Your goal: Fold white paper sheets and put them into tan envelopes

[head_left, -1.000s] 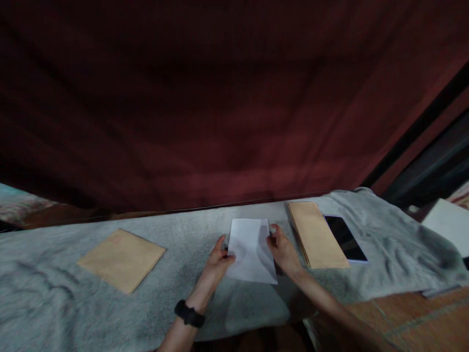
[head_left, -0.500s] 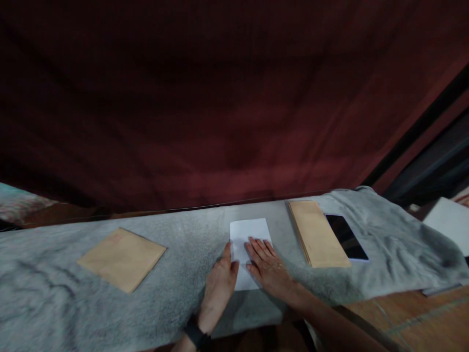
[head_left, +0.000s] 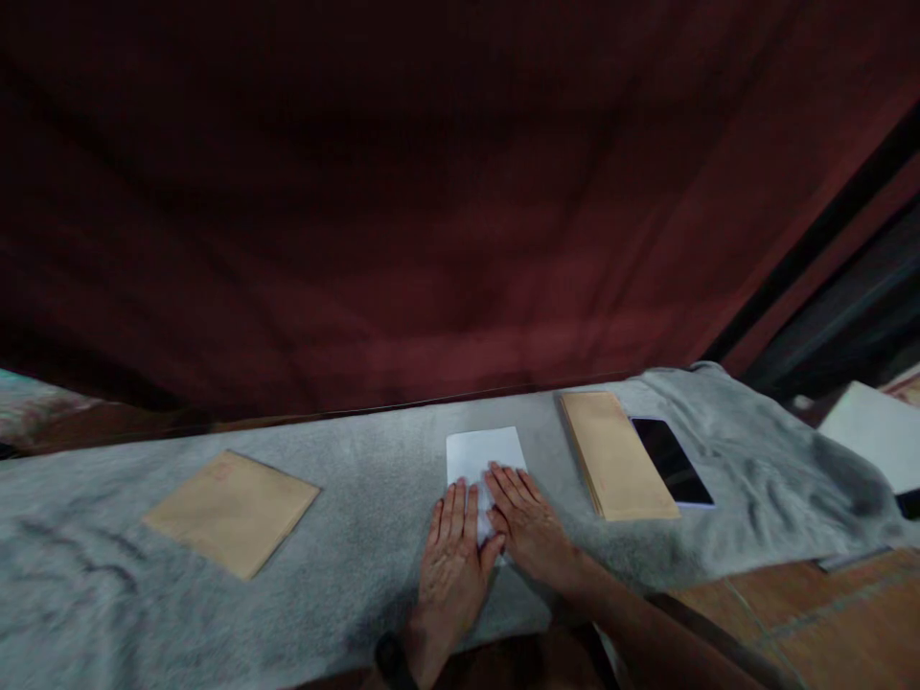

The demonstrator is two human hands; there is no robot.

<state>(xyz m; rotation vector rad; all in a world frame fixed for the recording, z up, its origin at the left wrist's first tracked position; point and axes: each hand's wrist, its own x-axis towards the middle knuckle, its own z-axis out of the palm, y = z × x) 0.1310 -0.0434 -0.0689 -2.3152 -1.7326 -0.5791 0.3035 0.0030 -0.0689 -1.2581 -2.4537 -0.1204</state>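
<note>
A white sheet of paper (head_left: 486, 448) lies on the grey cloth, its lower part mostly covered by both hands. My left hand (head_left: 454, 561) rests flat on the paper's left side, fingers stretched out and pointing away from me. On the right side, my right hand (head_left: 528, 525) presses flat with its fingers extended and slanting up to the left. The two thumbs come close together over the paper. Neither hand grips anything. A dark band (head_left: 392, 659) circles the left wrist.
The grey cloth (head_left: 359, 537) covers the long surface. To the right lie a stack of brown envelopes (head_left: 619, 455) and a dark-screened tablet (head_left: 672, 462). A brown envelope (head_left: 234, 513) lies at the left. Behind hangs a dark red curtain (head_left: 460, 240); tiled floor (head_left: 812, 604) shows at lower right.
Both hands were at the paper's side edges; first the right, then the left came down flat onto it. The sheet's near edge shifted slightly and now lies under the hands.
</note>
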